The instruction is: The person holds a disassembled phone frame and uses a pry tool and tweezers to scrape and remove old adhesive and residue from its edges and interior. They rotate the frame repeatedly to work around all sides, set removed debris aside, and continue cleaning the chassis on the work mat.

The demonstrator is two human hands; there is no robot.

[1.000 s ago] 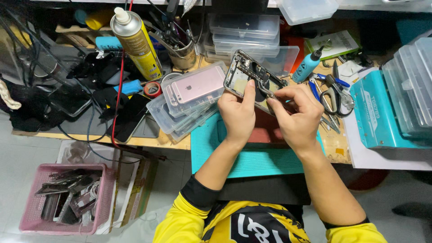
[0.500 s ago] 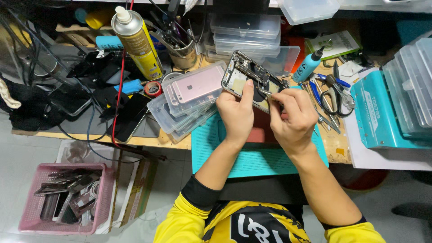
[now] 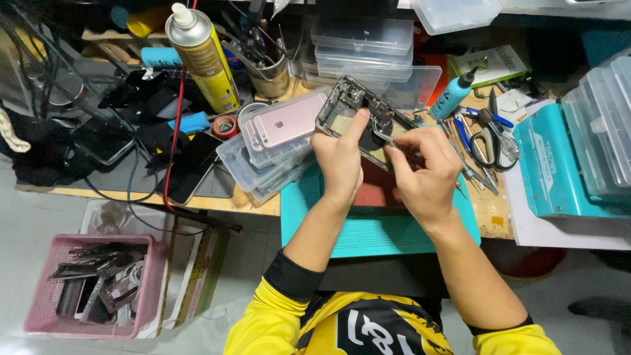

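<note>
Left hand (image 3: 340, 161) has its grip closed on the open phone housing (image 3: 358, 118), held tilted above the teal mat (image 3: 368, 227). Right hand (image 3: 424, 174) pinches a thin metal tool (image 3: 384, 136) into its middle. I'd say keep the housing braced with the thumb and work the tip slowly, no prying hard. Count: one spray can (image 3: 200, 56), one pink phone (image 3: 289, 121) on clear trays, one pair of scissors (image 3: 490, 135), one pink basket (image 3: 85, 286).

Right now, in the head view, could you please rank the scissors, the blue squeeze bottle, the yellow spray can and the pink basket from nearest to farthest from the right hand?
From the right hand:
1. Scissors, just to its right on the bench.
2. Blue squeeze bottle, beyond it, toward the back.
3. Yellow spray can, far back left.
4. Pink basket, on the floor, lower left.
</note>
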